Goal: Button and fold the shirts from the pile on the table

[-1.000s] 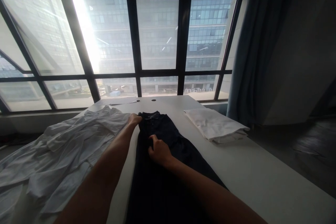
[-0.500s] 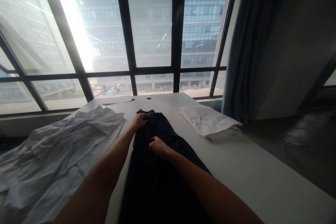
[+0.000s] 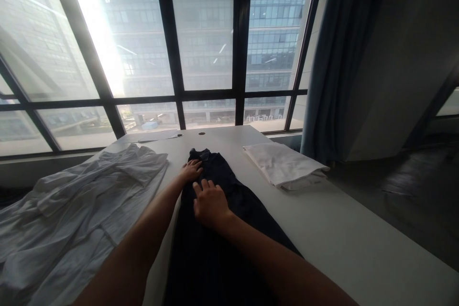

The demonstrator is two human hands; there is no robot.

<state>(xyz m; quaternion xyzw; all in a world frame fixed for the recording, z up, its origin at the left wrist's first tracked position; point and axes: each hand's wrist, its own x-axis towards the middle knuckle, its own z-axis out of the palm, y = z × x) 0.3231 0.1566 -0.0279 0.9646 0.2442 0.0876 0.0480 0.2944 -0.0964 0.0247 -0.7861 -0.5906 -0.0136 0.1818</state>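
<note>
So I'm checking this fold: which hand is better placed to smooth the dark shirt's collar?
The left hand, I'd judge. It lies flat right by the collar of the dark shirt, while the right hand rests open lower down, mid-shirt.

Both hands (image 3: 201,191) press flat on dark shirt (image 3: 229,210).

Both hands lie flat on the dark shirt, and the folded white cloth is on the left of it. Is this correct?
Not quite. The head view shows the folded white cloth to the right of the dark shirt, not the left. Both the left hand and right hand do lie flat on the shirt.
</note>
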